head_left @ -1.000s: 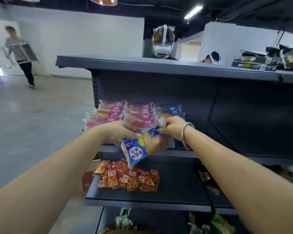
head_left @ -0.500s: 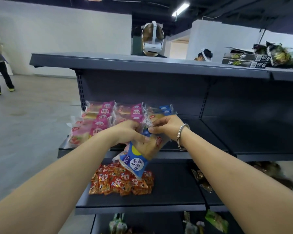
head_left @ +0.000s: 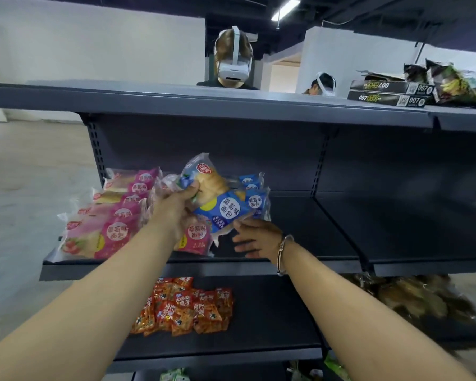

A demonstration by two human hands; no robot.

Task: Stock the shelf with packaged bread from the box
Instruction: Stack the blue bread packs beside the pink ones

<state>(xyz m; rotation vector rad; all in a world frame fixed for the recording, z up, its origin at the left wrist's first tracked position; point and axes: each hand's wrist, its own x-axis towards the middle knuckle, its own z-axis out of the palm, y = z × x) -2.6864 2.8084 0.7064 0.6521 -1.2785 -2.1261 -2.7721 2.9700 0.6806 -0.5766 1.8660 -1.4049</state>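
Note:
My left hand [head_left: 176,204] grips a blue packaged bread [head_left: 215,196] and holds it tilted above the middle shelf [head_left: 300,266], over the other packs. My right hand [head_left: 256,239] hovers just below the pack's lower edge with its fingers spread; it holds nothing. Pink bread packs [head_left: 113,224] lie in rows on the left of the shelf. Several more blue packs [head_left: 254,199] lie behind the held one. The box is out of view.
Red snack packets [head_left: 184,306] lie on the shelf below. Black boxes [head_left: 388,93] and bags sit on the top shelf at the right. Two people in white headsets [head_left: 232,64] stand behind the shelving. The right half of the middle shelf is bare.
The blue bread pack went from hanging below the shelf edge in both hands up onto the shelf level. My right hand let go of it and opened.

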